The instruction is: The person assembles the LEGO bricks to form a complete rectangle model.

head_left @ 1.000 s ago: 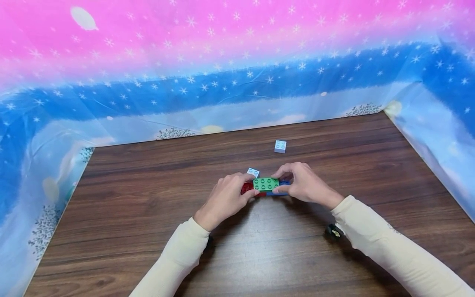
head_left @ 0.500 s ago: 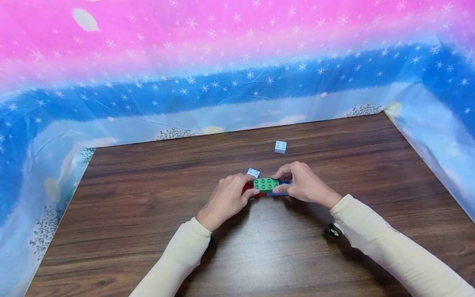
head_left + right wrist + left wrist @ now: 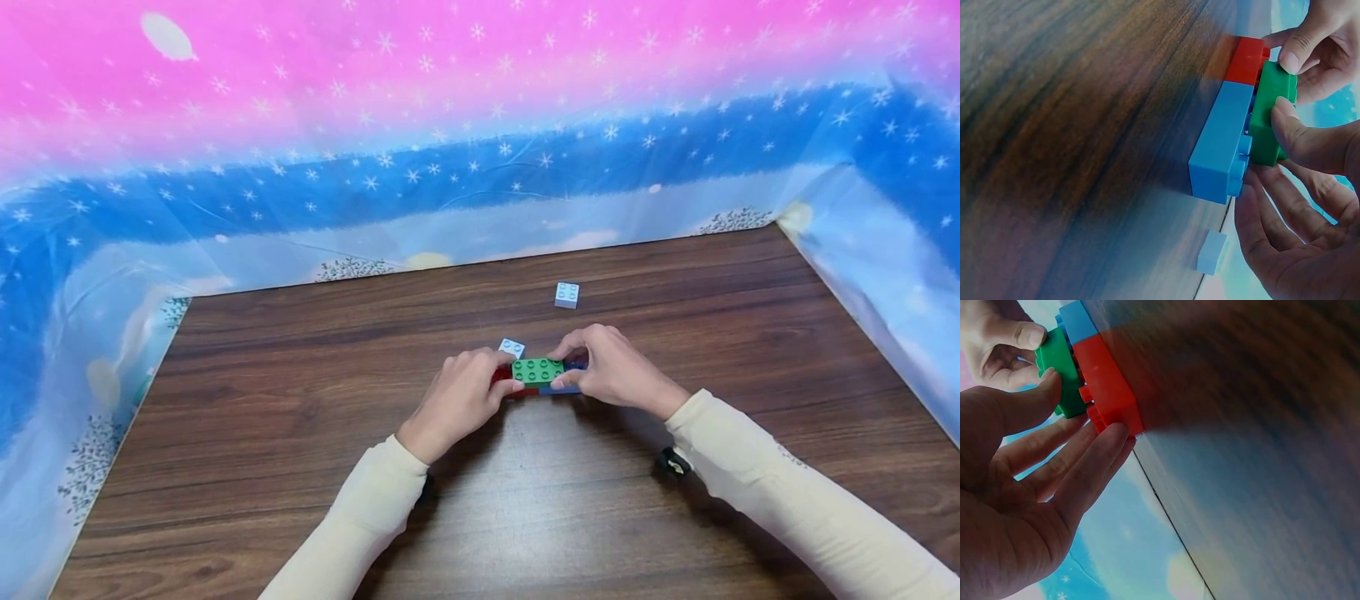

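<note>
A green toy brick [image 3: 537, 372] with two rows of studs lies across the seam between a red brick [image 3: 1107, 384] and a blue brick [image 3: 1219, 140], which stand end to end on the table. My left hand [image 3: 459, 397] pinches the left end of the green brick, thumb in front and fingers behind; one fingertip touches the red brick in the left wrist view. The right end of the green brick is pinched by my right hand [image 3: 617, 372]. In the right wrist view a thin gap shows between the green brick and those below.
Just behind the left fingertips lies a light-blue small brick [image 3: 512, 347], partly hidden. Another pale square brick [image 3: 567, 295] sits farther back on the brown wooden table [image 3: 300, 417]. A patterned cloth [image 3: 480, 167] hangs along the back and side edges.
Both hands stay almost still on the green brick. The arms and the view shift only very slightly.
</note>
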`<state>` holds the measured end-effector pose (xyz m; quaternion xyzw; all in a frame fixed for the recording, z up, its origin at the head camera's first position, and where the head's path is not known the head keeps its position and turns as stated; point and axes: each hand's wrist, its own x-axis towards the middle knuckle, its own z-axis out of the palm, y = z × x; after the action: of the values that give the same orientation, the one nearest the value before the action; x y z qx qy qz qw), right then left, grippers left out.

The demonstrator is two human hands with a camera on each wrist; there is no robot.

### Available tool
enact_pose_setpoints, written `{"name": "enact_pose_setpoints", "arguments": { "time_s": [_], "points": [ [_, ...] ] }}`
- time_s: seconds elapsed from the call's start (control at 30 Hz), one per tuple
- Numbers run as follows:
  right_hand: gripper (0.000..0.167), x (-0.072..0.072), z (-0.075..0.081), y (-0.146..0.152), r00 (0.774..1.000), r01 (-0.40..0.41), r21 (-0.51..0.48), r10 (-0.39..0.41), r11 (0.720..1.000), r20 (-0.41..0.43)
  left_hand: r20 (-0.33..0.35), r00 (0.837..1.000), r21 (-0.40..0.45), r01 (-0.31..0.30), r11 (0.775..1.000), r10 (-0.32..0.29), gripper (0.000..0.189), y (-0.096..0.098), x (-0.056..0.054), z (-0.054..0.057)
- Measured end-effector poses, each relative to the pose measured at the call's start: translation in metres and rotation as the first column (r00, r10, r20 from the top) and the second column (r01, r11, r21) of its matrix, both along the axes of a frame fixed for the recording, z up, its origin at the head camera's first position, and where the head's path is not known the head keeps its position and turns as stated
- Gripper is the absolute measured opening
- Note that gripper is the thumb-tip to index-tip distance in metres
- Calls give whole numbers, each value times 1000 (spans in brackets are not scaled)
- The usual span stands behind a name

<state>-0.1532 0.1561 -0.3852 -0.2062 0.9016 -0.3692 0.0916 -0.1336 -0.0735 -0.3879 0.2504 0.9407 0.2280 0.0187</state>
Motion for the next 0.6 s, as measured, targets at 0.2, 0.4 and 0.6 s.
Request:
{"name": "enact_pose_setpoints", "arguments": {
  "time_s": [0.2,0.4,0.6],
  "points": [
    [25,-1,1,0,1000,-5,15,5,1000,0,4,1000,4,6,1000,-6,36,0,-1,1],
    [25,-2,1,-1,1000,-5,24,5,1000,1,9,1000,11,0,1000,-1,34,-1,-1,4],
    [24,-3,3,-2,1000,-18,37,17,999,13,23,1000,10,0,1000,0,35,0,-2,3]
  ]
}}
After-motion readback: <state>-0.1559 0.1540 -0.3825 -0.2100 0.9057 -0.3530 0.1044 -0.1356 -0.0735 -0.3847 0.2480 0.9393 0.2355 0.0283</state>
